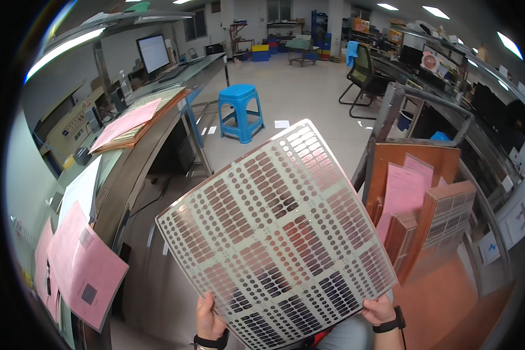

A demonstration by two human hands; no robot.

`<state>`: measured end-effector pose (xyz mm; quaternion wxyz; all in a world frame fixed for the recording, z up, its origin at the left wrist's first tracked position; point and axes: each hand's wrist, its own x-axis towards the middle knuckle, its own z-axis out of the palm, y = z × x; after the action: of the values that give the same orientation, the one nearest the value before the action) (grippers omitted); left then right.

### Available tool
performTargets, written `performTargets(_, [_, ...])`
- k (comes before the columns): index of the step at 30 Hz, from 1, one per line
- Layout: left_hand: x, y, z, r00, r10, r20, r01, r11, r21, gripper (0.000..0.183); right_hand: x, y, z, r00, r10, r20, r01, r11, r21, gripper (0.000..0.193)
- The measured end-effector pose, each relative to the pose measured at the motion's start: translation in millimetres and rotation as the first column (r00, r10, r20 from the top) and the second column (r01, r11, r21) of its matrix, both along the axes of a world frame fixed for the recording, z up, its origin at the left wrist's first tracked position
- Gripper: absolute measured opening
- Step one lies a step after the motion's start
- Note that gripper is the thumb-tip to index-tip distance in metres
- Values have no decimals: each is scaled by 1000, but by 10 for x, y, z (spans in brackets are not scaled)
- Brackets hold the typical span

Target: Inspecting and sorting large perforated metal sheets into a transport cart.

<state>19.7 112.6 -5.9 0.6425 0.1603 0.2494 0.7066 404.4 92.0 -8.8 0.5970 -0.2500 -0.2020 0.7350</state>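
A large, thin circuit board panel (224, 255), pale with rows of coppery oval and round pads, is held tilted in front of me over my lap. My left hand (209, 319) grips its lower left edge, thumb on the face. On the lower right edge, my right hand (380, 311) pinches the panel in the same way. The fingers behind the panel are hidden. Right of the panel, a stack of similar panels (448, 217) stands on edge on a cart, with pink sheets (398, 195) beside it against an orange-brown backboard (385, 153).
The cart's grey metal frame (385, 116) rises close on the right. At left, a workbench (135, 188) carries pink papers (90, 271), more panels (137, 131) and a monitor (153, 54). A blue stool (240, 111) stands ahead; an office chair (363, 76) is farther right.
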Motion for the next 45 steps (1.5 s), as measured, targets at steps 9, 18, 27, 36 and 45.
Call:
performTargets(9, [0, 35, -4, 1000, 13, 10, -13, 999, -40, 45, 5, -52, 71, 975, 53, 217, -73, 994, 84, 59])
performTargets(18, [18, 56, -15, 993, -61, 97, 72, 991, -109, 41, 15, -93, 161, 899, 9, 437, -78, 987, 141, 65])
performTargets(27, [14, 62, 4, 982, -85, 170, 122, 969, -217, 48, -58, -56, 247, 920, -8, 392, -40, 993, 115, 62])
performTargets(36, [273, 132, 101, 977, -123, 176, 153, 974, -165, 45, -400, -155, -151, 917, 276, 289, -302, 952, 50, 47])
performTargets(45, [737, 335, 445, 917, -360, -173, 391, 897, 208, 48, -94, -370, 171, 992, -69, 106, 68, 998, 7, 42])
